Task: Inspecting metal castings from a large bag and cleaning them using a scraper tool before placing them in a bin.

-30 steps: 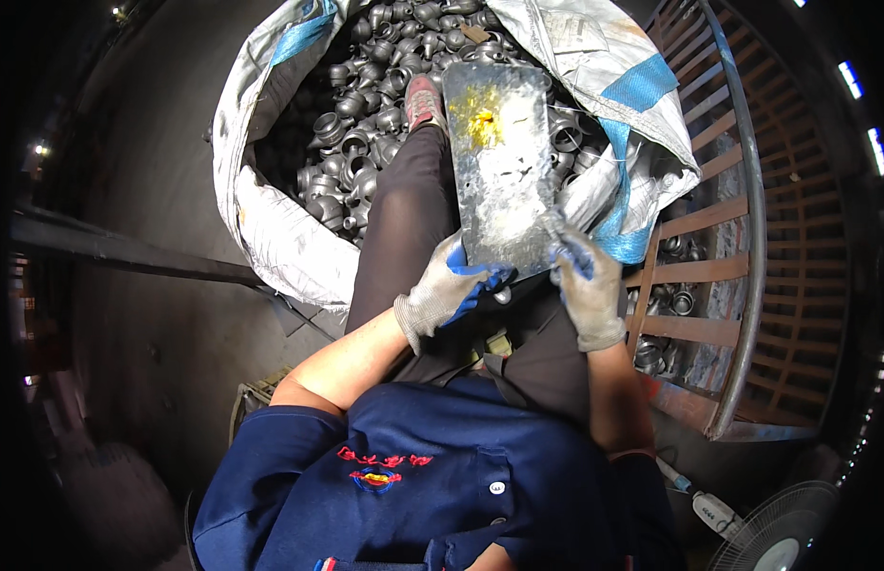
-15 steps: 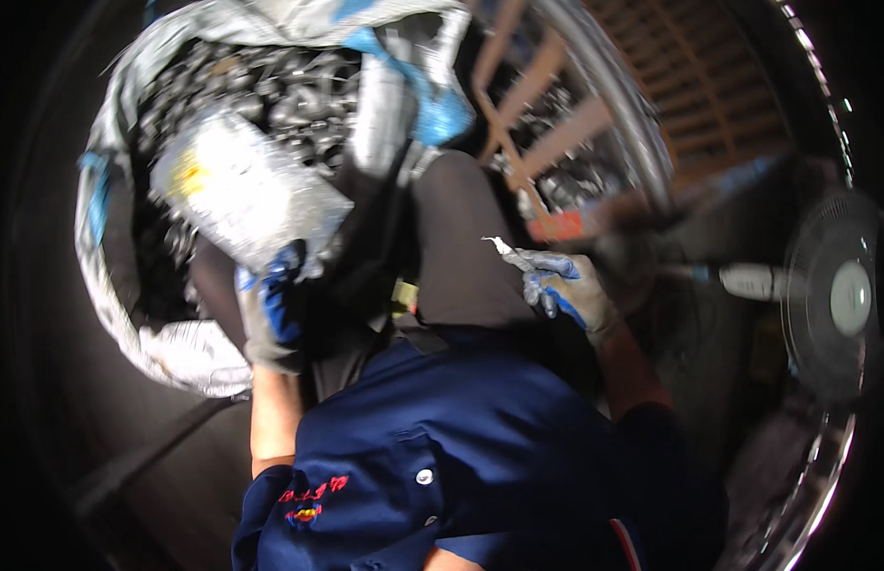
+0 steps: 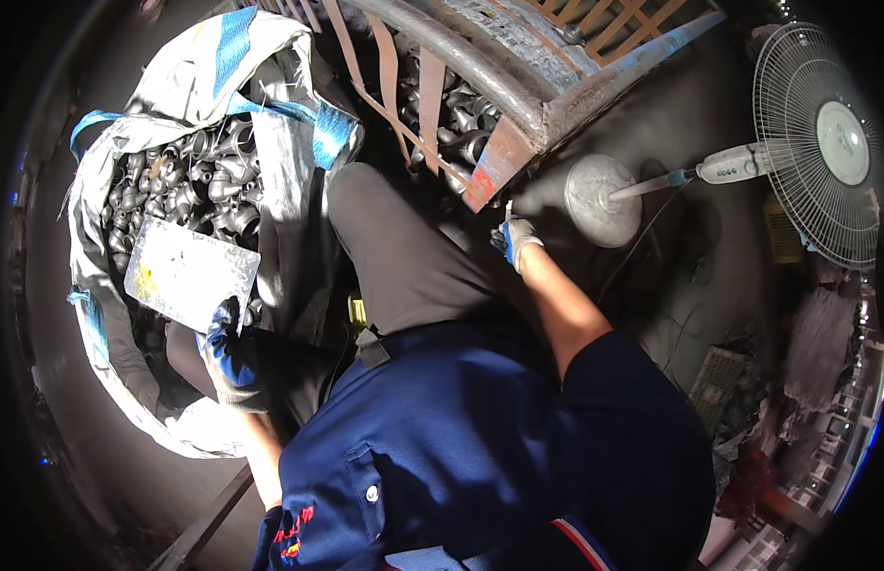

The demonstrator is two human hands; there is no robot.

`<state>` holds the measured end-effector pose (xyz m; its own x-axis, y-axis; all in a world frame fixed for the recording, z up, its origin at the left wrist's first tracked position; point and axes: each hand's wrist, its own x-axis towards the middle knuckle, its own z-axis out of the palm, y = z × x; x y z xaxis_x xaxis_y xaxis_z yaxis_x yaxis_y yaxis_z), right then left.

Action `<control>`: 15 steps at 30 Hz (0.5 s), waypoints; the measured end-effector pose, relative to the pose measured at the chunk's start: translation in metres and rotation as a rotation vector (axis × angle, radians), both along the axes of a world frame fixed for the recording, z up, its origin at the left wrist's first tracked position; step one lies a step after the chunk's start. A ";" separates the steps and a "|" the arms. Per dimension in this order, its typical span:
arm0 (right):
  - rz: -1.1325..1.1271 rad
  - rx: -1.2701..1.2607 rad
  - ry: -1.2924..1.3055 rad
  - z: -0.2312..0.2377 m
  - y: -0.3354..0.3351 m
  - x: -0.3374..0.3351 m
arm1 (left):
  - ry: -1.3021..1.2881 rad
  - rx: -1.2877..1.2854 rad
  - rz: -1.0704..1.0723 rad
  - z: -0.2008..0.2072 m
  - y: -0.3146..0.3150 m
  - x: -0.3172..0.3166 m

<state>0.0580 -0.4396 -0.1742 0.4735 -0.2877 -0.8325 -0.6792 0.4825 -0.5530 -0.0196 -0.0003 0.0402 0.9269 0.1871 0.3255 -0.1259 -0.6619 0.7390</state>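
My left hand (image 3: pixel 230 357), in a blue and pale work glove, grips the lower right corner of a flat pale rectangular sheet (image 3: pixel 190 276) with a yellow stain. The sheet is held over a white woven bulk bag (image 3: pixel 199 440) filled with dark metal pipe fittings (image 3: pixel 180 181). My right hand (image 3: pixel 516 240), also gloved, is closed at the end of my stretched arm, near the rusty corner of a metal crate (image 3: pixel 504 157). From its fingers a thin pale strip (image 3: pixel 508 209) sticks up; its kind is too small to tell.
More dark fittings (image 3: pixel 466 119) show behind the crate's slats. To the right stands a white pedestal fan (image 3: pixel 842 143) on a round base (image 3: pixel 604 202), with a cable on the floor. A plastic basket (image 3: pixel 718 381) lies at the lower right. A bar (image 3: pixel 209 523) crosses the floor at the lower left.
My right hand has moved forward and away from my thigh toward the crate corner, the pale strip still in it. My left hand still holds the sheet over the bag. The whole view has shifted.
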 end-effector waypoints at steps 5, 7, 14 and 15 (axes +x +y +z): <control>-0.019 -0.088 -0.272 -0.016 0.021 0.004 | 0.114 -0.191 0.111 -0.002 0.009 0.001; 0.054 -0.146 -0.240 -0.007 0.039 0.003 | 0.124 -0.517 0.189 -0.001 0.015 -0.002; 0.199 -0.623 -0.302 -0.045 0.030 -0.013 | 0.144 -0.312 0.051 -0.009 0.015 0.004; 0.082 -0.372 -0.304 -0.020 0.032 -0.007 | 0.177 -0.398 0.093 -0.008 0.015 0.001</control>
<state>0.0510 -0.4076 -0.1946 0.7129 -0.4910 -0.5007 -0.4877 0.1658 -0.8571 -0.0189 0.0152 0.0325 0.9351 0.3510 0.0493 0.0721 -0.3244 0.9432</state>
